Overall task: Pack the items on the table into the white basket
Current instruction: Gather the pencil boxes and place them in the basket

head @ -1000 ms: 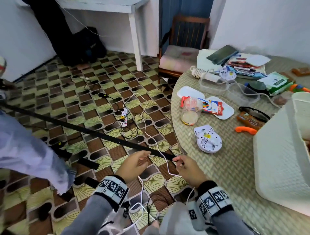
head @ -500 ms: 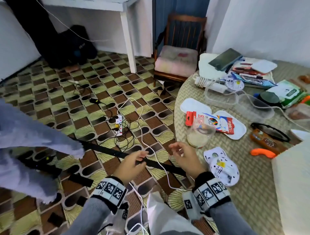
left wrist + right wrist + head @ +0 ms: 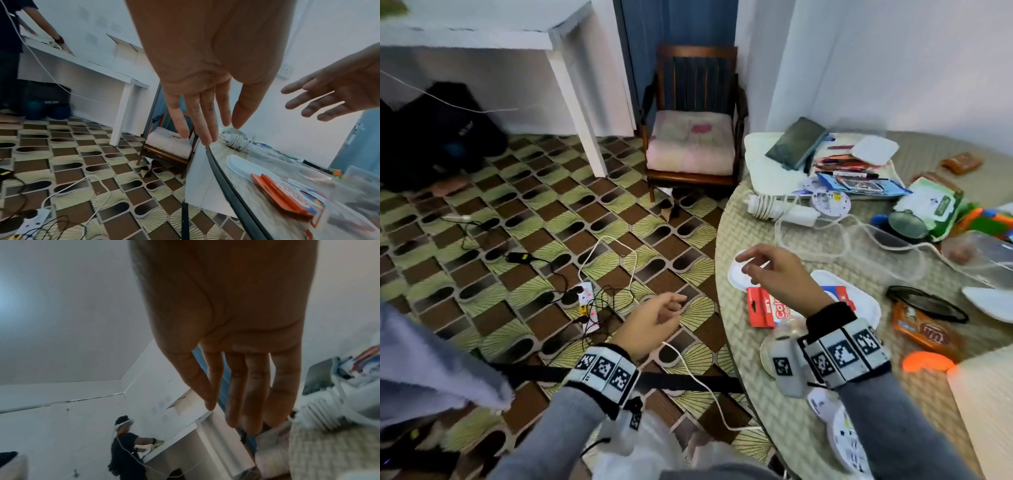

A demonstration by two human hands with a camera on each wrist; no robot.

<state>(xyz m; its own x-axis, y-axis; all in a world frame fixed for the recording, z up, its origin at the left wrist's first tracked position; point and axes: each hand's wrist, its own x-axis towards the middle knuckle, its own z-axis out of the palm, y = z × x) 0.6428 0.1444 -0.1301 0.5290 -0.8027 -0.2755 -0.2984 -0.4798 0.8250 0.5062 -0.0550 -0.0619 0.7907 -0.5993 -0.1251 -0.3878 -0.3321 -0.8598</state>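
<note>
Left hand (image 3: 654, 320), right hand (image 3: 779, 277) empty, outstretched

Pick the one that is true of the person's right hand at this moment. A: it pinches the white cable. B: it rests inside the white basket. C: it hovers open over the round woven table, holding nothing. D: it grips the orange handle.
C: the right hand hangs with fingers spread above the round woven table, holding nothing.
</note>
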